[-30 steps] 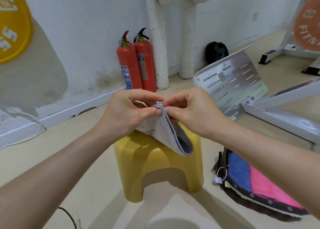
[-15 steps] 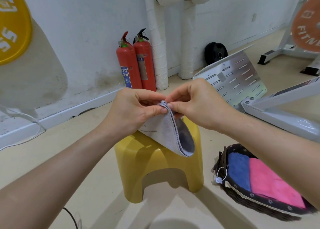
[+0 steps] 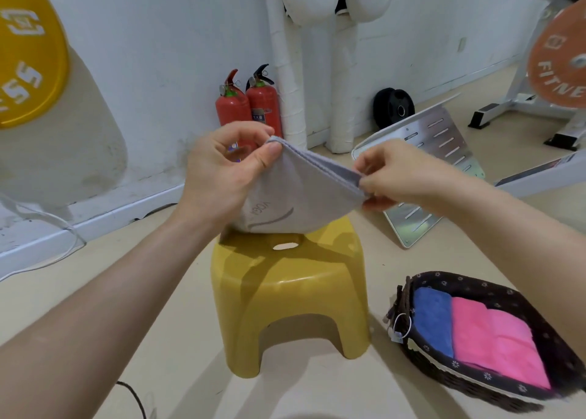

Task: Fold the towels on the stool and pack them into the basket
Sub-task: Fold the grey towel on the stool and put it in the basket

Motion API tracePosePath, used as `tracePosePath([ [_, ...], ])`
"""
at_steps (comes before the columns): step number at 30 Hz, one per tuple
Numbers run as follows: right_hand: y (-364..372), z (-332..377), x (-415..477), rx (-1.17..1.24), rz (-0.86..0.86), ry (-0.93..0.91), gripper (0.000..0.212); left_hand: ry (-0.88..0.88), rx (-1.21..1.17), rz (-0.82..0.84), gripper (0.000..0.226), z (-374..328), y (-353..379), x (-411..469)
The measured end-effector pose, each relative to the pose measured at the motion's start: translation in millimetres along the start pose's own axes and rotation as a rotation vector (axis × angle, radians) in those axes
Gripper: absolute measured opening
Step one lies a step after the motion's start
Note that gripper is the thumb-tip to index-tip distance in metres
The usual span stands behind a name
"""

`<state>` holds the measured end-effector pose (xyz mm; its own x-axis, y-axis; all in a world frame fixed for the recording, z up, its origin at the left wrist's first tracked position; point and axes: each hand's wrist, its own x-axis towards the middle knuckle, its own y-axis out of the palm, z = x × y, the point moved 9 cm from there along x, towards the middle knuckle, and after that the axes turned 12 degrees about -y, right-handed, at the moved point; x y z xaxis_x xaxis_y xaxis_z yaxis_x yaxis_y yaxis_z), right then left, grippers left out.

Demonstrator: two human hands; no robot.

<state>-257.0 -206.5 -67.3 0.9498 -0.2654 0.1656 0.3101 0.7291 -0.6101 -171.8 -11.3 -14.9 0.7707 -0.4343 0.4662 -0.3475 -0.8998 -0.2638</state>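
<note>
A grey towel (image 3: 304, 193), doubled over, hangs between my two hands above the yellow plastic stool (image 3: 285, 295). My left hand (image 3: 222, 174) pinches its left corners between thumb and fingers. My right hand (image 3: 399, 177) pinches the right corners. The towel's top edge is stretched between them and its lower fold sags onto the stool's seat. A dark wicker basket (image 3: 469, 285) stands on the floor right of the stool, with a folded blue towel (image 3: 432, 322) and a folded pink towel (image 3: 494, 342) lying in it.
Two red fire extinguishers (image 3: 250, 108) stand at the wall behind the stool, beside white padded posts (image 3: 288, 79). A metal footplate (image 3: 444, 143) and white gym frame (image 3: 539, 177) lie at the right. A black cable (image 3: 133, 396) runs across the floor at the bottom left.
My hands have drawn apart, left to the left and right to the right, spreading the grey towel's top edge taut. The towel now hangs wide over the stool instead of bunched.
</note>
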Motion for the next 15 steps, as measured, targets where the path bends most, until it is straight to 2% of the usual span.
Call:
tracePosePath([
  [2,-25.4,16.5,2.5,0.155,-0.116,-0.023,0.018,0.012,-0.112,0.000,0.008,-16.6,-2.5,6.4],
  [5,-51.8,46.2,2.8,0.286,-0.189,-0.119,0.013,0.036,-0.237,-0.046,0.012,-46.4,-10.4,15.3],
  [7,-62.2,64.0,0.2,0.345,-0.179,-0.176,0.013,0.053,-0.286,-0.054,0.013,-61.4,-8.2,17.3],
  [9,-60.4,83.0,-5.6,0.360,-0.046,-0.227,0.021,0.053,-0.296,-0.025,0.013,-69.4,2.9,15.2],
  [11,-47.7,99.8,-14.8,0.173,0.144,-0.307,0.038,0.057,-0.259,0.032,0.013,-72.5,18.4,9.9],
  [12,-39.0,104.4,-18.4,0.053,0.202,-0.337,0.039,0.057,-0.234,0.054,0.013,-72.2,24.9,7.3],
  [13,-31.6,106.2,-18.8,-0.060,0.209,-0.356,0.037,0.056,-0.213,0.063,0.013,-70.5,29.1,5.8],
  [15,-26.7,107.6,-13.7,-0.225,0.100,-0.402,0.032,0.054,-0.192,0.058,0.012,-65.0,30.8,4.1],
])
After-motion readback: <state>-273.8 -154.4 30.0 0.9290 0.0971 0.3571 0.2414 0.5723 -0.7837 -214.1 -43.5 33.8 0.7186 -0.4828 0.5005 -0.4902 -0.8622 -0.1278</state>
